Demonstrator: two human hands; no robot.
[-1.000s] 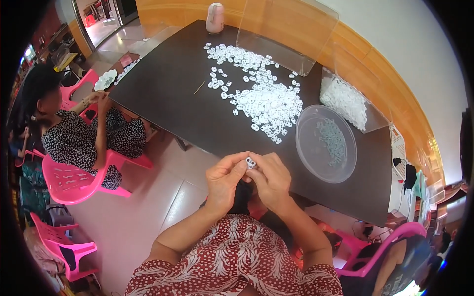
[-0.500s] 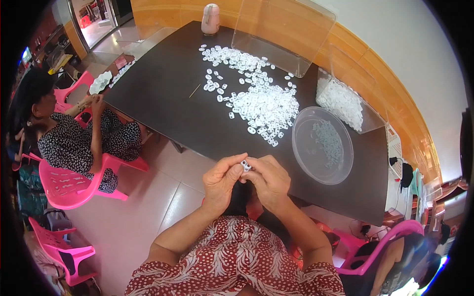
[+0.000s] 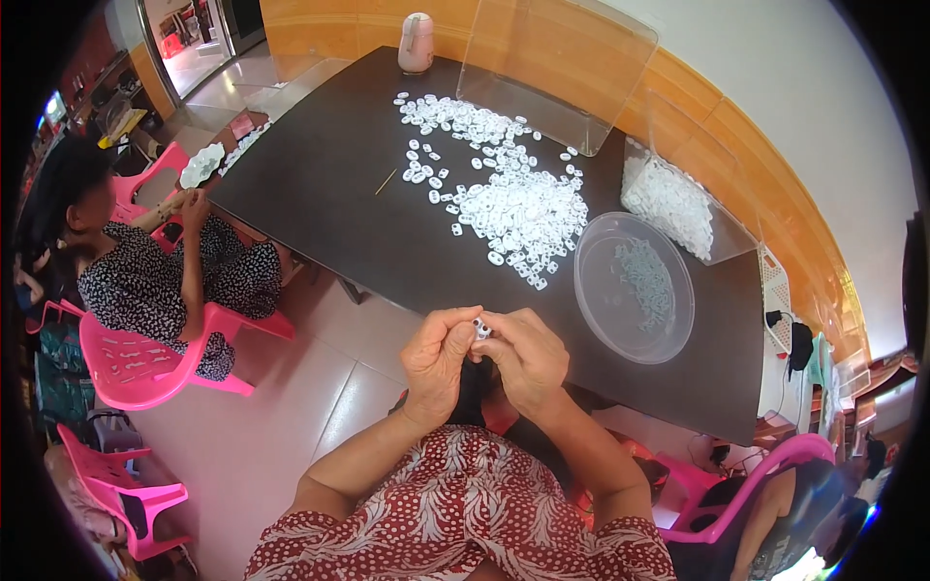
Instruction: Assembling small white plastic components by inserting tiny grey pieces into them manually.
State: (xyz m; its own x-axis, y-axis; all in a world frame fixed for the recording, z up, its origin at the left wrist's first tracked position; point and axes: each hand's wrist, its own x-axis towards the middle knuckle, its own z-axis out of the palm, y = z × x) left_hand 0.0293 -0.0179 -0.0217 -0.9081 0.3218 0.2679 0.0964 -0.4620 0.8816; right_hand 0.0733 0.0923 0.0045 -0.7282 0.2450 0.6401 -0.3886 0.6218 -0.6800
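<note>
Before the near edge of the dark table [image 3: 320,174], my left hand [image 3: 433,360] and my right hand [image 3: 528,356] meet, fingertips pinching a small white plastic piece with dark holes [image 3: 481,330] from both sides. Fingers cover much of it. Beyond them spreads a large pile of similar white two-holed pieces [image 3: 523,213], with a smaller heap [image 3: 460,118] farther back. A round clear lid [image 3: 605,315] to the right carries many small bluish-grey parts [image 3: 646,286], too small to name. A thin yellowish stick [image 3: 386,181] lies left of the pile.
At the back right, a clear bin [image 3: 668,208] holds more white pieces; another clear bin [image 3: 552,82] stands by the wall. A pink flask [image 3: 416,44] is at the far edge. On the left, a person [image 3: 155,281] sits on a pink chair [image 3: 145,363]; another pink chair [image 3: 756,489] is at right.
The view has shifted very slightly. Both hands stay together around the white piece, with only a small shift of the fingers.
</note>
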